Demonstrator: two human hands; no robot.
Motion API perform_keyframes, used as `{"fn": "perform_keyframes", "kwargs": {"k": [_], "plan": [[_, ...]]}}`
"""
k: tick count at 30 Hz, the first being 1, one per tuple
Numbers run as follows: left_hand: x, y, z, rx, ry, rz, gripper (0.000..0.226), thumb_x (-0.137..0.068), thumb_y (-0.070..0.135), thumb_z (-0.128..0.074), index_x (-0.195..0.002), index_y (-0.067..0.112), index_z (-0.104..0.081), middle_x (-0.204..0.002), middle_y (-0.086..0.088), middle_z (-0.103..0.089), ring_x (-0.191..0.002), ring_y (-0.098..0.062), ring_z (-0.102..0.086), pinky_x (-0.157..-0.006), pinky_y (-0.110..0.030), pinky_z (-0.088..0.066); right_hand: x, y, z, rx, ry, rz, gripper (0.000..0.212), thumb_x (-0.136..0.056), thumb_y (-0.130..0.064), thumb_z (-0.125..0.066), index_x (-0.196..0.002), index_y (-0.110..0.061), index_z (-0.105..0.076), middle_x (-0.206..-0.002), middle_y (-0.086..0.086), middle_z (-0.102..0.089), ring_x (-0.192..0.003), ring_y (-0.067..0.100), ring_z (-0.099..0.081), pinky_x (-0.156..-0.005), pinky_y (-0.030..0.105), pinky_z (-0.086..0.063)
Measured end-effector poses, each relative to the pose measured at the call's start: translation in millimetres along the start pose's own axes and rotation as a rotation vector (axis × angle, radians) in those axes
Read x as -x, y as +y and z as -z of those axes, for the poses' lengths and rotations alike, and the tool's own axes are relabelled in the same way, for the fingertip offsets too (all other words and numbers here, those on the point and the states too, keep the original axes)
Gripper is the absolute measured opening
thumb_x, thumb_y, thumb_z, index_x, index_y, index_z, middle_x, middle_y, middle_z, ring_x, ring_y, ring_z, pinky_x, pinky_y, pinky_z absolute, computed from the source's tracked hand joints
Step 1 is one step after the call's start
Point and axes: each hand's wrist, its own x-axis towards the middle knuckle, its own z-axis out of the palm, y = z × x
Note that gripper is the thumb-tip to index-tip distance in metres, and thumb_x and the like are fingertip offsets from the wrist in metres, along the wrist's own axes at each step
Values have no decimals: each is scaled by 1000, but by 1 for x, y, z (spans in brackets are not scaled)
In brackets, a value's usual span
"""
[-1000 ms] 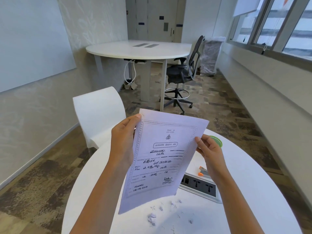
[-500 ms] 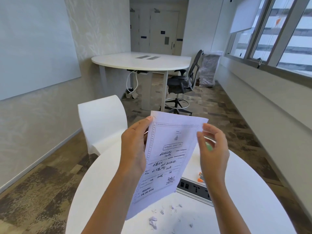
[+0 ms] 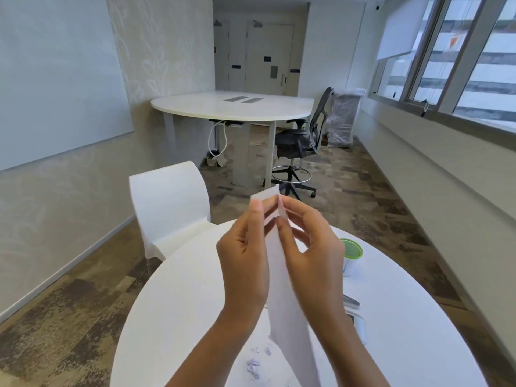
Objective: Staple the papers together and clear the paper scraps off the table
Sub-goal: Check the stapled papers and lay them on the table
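I hold the white papers (image 3: 282, 297) upright above the round white table (image 3: 167, 303), turned almost edge-on so the print is hidden. My left hand (image 3: 243, 258) grips their left side, thumb near the top corner. My right hand (image 3: 310, 252) pinches the top edge from the right. Small paper scraps (image 3: 252, 368) lie on the table below my wrists. No stapler shows clearly; my right arm covers the spot where orange items lay.
A white cup with a green lid (image 3: 350, 254) stands at the right of the table. A socket box (image 3: 353, 305) peeks out behind my right arm. A white chair (image 3: 167, 208) faces the table's far side. Beyond are a second table (image 3: 231, 107) and a black office chair (image 3: 301, 141).
The papers have turned from facing me to nearly edge-on. My right hand has come back onto their top edge, close to my left hand. My view has tilted slightly.
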Motion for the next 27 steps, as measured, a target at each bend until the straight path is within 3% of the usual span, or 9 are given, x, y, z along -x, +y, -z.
{"fn": "perform_keyframes", "kwargs": {"k": [3,6,9,13,22,27], "plan": [[-6,-1,7,-298,-12,-251,22,-90,33,-55,-105,25,-70,-109,16,-68,-104,0,-60,-84,-3,-44,-4,-4,14,-56,-51,-78,30,-90,-9,-59,-97,-38,-63,-91,-23,-69,-89,1,-64,-73,14,-51],[-15,4,12,-492,-35,-371,19,-85,40,-60,-104,41,-60,-111,24,-60,-109,3,-54,-92,-2,-38,-7,-5,25,-67,-117,-94,17,-89,-13,-60,-96,-26,-69,-89,-16,-71,-84,7,-66,-74,19,-52],[-17,18,13,-496,-113,-225,2,-81,50,-60,-82,50,-60,-84,34,-64,-94,12,-57,-76,2,-40,-8,-8,30,-94,-166,-105,15,-89,-15,-61,-95,-25,-70,-87,-15,-72,-83,7,-66,-72,17,-50],[-18,29,14,-372,-155,-8,14,-79,44,-63,-66,44,-66,-74,35,-65,-78,19,-57,-57,4,-41,-7,-11,33,-140,-178,-152,12,-88,-22,-63,-93,-29,-71,-87,-15,-72,-86,7,-66,-75,21,-51],[-21,37,13,-56,-199,252,14,-82,25,-67,-80,15,-77,-70,8,-74,-57,6,-63,-49,-6,-45,-9,-14,36,-239,-162,-243,10,-86,-19,-65,-88,-25,-72,-84,-12,-73,-82,5,-66,-70,17,-49],[-19,36,11,-10,-179,279,11,-79,24,-69,-77,16,-76,-69,7,-74,-56,4,-63,-49,-8,-45,-8,-12,35,-224,-167,-233,7,-86,-20,-64,-87,-25,-69,-83,-11,-71,-80,6,-65,-67,12,-47]]}}
